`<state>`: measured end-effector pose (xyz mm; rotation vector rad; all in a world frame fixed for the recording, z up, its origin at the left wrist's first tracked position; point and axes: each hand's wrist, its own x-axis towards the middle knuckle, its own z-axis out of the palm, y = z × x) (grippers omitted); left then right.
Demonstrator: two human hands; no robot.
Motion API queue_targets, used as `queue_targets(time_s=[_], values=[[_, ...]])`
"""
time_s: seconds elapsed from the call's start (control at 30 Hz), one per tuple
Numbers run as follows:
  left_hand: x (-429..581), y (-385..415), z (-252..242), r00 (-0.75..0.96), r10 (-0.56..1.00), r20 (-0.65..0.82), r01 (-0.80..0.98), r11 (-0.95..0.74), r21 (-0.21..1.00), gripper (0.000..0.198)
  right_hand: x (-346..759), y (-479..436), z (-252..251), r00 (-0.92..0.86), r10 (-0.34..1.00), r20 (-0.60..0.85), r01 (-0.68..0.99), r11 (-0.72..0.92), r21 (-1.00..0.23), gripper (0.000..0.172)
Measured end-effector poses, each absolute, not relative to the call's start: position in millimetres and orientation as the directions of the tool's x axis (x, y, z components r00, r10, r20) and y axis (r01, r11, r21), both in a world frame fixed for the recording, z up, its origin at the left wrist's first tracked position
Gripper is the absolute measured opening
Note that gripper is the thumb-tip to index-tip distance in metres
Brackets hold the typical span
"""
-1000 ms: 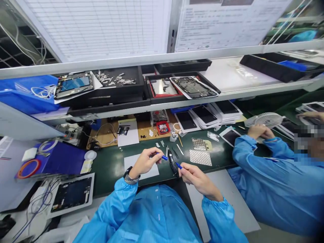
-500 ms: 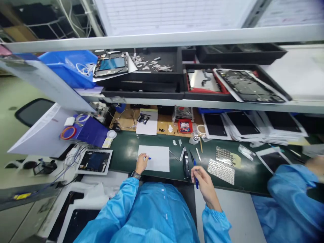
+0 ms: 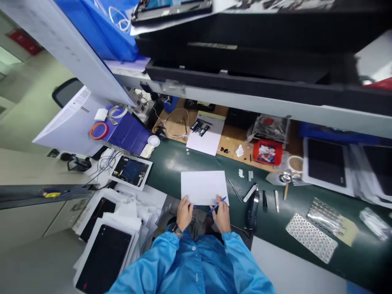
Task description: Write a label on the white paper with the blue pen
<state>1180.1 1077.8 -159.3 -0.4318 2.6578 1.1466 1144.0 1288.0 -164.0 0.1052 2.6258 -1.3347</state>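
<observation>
A blue pen (image 3: 218,205) is being pinched mid-barrel in the right hand (image 3: 222,216) fingers; a small blue cap (image 3: 194,206) in the left hand (image 3: 184,212) fingers; both judged light and rigid, just short of the white sheet (image 3: 203,187).

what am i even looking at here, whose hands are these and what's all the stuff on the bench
This is a single picture from a camera worn on a person's head, looking down at their own two hands; no machine is involved. The blue sleeves at the bottom are the wearer's.

The left hand and the right hand rest close together at the near edge of a dark green bench mat, just below a blank white sheet. The right hand holds a thin blue pen-like tool; a small blue bit shows at the left hand's fingers, too small to identify.

To the right lie small hand tools and perforated metal sheets. Further back sits a red box of small parts. On the left is a tablet with its screen up, and a shelf with black trays hangs overhead.
</observation>
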Motion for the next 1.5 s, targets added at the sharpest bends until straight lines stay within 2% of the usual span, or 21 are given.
queue_targets(time_s=[0.13, 0.27, 0.4, 0.47, 0.53, 0.77, 0.93, 1.03, 1.1, 1.23, 1.5], values=[[1160, 1063, -162, -0.942, -0.208, -0.264, -0.335, 0.644, 0.688, 0.031, 1149, 1289, -158, -0.986, -0.006, -0.164, 0.125, 0.618, -0.776, 0.047], [1148, 1059, -167, -0.956, -0.187, -0.225, -0.292, 0.64, 0.711, 0.027, 1140, 1287, -134, -0.981, 0.096, -0.171, 0.195, 0.577, -0.793, 0.039], [1161, 1069, -167, -0.967, -0.17, -0.189, -0.254, 0.66, 0.707, 0.023, 1102, 1257, -123, -0.945, 0.067, -0.32, 0.323, 0.345, -0.881, 0.053], [1169, 1074, -164, -0.966, -0.171, -0.193, -0.258, 0.669, 0.697, 0.02, 1079, 1235, -129, -0.924, 0.006, -0.381, 0.375, 0.199, -0.905, 0.05], [1173, 1078, -160, -0.964, -0.177, -0.198, -0.265, 0.673, 0.691, 0.018, 1061, 1215, -142, -0.918, -0.039, -0.395, 0.385, 0.147, -0.911, 0.048], [1156, 1074, -163, -0.983, -0.085, -0.162, -0.178, 0.648, 0.74, 0.012, 1054, 1204, -186, -0.936, -0.032, -0.351, 0.332, 0.248, -0.91, 0.046], [1145, 1064, -169, -0.983, -0.104, -0.154, -0.185, 0.591, 0.785, 0.007, 1062, 1207, -192, -0.981, -0.124, -0.151, 0.099, 0.352, -0.931, 0.026], [1134, 1058, -169, -0.978, -0.163, -0.127, -0.197, 0.54, 0.818, 0.011, 1067, 1203, -194, -0.995, 0.004, -0.1, 0.092, 0.429, -0.898, 0.02], [1123, 1053, -171, -0.977, -0.195, -0.091, -0.181, 0.515, 0.838, 0.017, 1070, 1200, -194, -0.992, 0.105, -0.073, 0.111, 0.418, -0.901, 0.022], [1106, 1042, -177, -0.979, -0.199, -0.044, -0.138, 0.49, 0.861, 0.02, 1070, 1198, -187, -0.986, 0.12, -0.117, 0.153, 0.357, -0.922, 0.03], [1107, 1034, -182, -0.988, -0.145, -0.055, -0.121, 0.505, 0.855, 0.023, 1069, 1195, -189, -0.985, 0.033, -0.17, 0.166, 0.458, -0.873, 0.027]])
